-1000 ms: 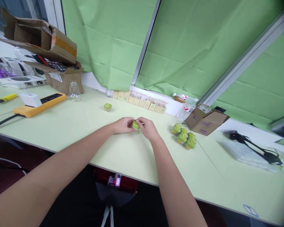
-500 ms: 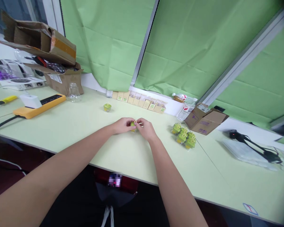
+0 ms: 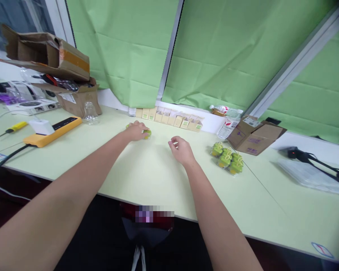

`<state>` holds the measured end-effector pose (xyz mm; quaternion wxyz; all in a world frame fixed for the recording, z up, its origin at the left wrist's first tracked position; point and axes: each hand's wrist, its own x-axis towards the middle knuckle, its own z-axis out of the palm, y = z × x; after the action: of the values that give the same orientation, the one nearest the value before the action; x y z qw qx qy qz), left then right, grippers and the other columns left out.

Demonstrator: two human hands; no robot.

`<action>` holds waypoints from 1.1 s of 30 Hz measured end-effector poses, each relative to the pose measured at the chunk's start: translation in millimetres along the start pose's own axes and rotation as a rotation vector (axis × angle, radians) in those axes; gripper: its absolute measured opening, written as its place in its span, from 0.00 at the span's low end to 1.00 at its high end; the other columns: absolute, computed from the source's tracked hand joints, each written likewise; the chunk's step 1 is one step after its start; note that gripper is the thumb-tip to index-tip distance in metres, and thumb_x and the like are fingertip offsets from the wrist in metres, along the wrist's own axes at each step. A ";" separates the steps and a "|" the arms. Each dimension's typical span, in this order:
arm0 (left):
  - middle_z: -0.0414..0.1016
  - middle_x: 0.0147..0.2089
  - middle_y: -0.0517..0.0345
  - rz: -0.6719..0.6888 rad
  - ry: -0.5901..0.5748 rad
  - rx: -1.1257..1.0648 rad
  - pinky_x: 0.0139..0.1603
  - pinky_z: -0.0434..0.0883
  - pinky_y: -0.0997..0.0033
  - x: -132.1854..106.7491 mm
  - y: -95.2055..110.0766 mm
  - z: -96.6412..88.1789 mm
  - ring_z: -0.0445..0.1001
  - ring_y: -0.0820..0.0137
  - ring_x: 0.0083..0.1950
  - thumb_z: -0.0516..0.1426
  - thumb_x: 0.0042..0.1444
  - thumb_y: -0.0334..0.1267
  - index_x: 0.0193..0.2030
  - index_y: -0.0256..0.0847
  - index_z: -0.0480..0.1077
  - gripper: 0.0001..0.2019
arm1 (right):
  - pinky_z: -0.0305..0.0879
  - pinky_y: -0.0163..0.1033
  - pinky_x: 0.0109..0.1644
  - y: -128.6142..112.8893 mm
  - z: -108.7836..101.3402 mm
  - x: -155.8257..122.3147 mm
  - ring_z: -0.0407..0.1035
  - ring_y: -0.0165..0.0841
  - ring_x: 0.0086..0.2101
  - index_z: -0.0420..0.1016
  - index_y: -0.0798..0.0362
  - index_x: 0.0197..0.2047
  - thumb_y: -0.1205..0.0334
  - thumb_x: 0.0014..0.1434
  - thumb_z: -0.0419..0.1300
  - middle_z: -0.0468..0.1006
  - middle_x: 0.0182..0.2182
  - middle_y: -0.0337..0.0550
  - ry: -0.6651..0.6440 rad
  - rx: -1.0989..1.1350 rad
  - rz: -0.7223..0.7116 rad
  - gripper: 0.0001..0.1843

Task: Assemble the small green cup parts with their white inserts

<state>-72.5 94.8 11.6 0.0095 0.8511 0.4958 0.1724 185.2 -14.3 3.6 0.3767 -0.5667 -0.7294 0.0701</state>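
My left hand has its fingers around a small clear cup with a green lid, low over the table. Another green patch, apparently a second such cup, peeks out behind that hand and is mostly hidden. Over the middle of the table is my right hand, fingers loosely curled and a little apart, with nothing in it. To its right stands a group of several green-lidded cups with pale loops on top.
Small tan cartons line the wall at the back. An orange power strip, a screwdriver and a clear jar lie left. Bottles, an open cardboard box and plastic bags stand right.
Both hands were together at one green-lidded cup. My left hand has moved away left and back with a cup; my right hand has let go and shifted slightly right.
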 end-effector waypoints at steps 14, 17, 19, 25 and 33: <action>0.65 0.64 0.53 -0.012 0.075 -0.071 0.66 0.56 0.60 -9.8 -68.1 13.5 0.60 0.58 0.64 0.39 0.67 0.49 0.67 0.46 0.62 0.27 | 0.61 0.57 0.54 115.7 -167.1 -34.9 0.65 0.58 0.55 0.70 0.59 0.56 0.41 0.60 0.53 0.72 0.51 0.71 -0.039 -0.714 0.493 0.33; 0.65 0.64 0.52 -0.029 0.132 -0.088 0.67 0.55 0.59 -11.7 -68.1 19.8 0.60 0.59 0.64 0.39 0.67 0.48 0.66 0.44 0.64 0.27 | 0.63 0.55 0.56 143.4 -179.3 -71.1 0.66 0.54 0.55 0.66 0.57 0.60 0.40 0.61 0.51 0.70 0.56 0.67 -0.057 -0.586 0.459 0.34; 0.65 0.65 0.52 -0.038 0.164 -0.076 0.66 0.56 0.58 -12.2 -67.3 22.7 0.60 0.58 0.64 0.38 0.67 0.48 0.65 0.45 0.63 0.27 | 0.61 0.55 0.60 152.3 -176.2 -91.1 0.63 0.52 0.59 0.66 0.56 0.60 0.41 0.61 0.50 0.67 0.60 0.63 -0.023 -0.568 0.373 0.33; 0.61 0.68 0.54 -0.070 0.213 0.008 0.64 0.58 0.51 -16.6 -63.9 26.6 0.55 0.54 0.67 0.40 0.67 0.49 0.65 0.49 0.63 0.25 | 0.62 0.52 0.60 154.5 -162.5 -114.4 0.67 0.48 0.54 0.71 0.57 0.53 0.53 0.60 0.51 0.73 0.53 0.60 0.099 -0.584 0.206 0.23; 0.62 0.66 0.44 0.165 0.478 -0.058 0.69 0.51 0.45 -19.9 5.3 -12.2 0.55 0.52 0.69 0.48 0.64 0.42 0.63 0.41 0.65 0.22 | 0.68 0.46 0.43 135.3 -181.1 -113.2 0.73 0.43 0.40 0.74 0.52 0.46 0.48 0.49 0.61 0.77 0.43 0.52 0.086 -0.531 0.401 0.23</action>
<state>-80.6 73.4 18.5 -0.0976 0.8231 0.4075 0.3833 412.2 -125.7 6.7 0.2249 -0.7797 -0.5798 -0.0739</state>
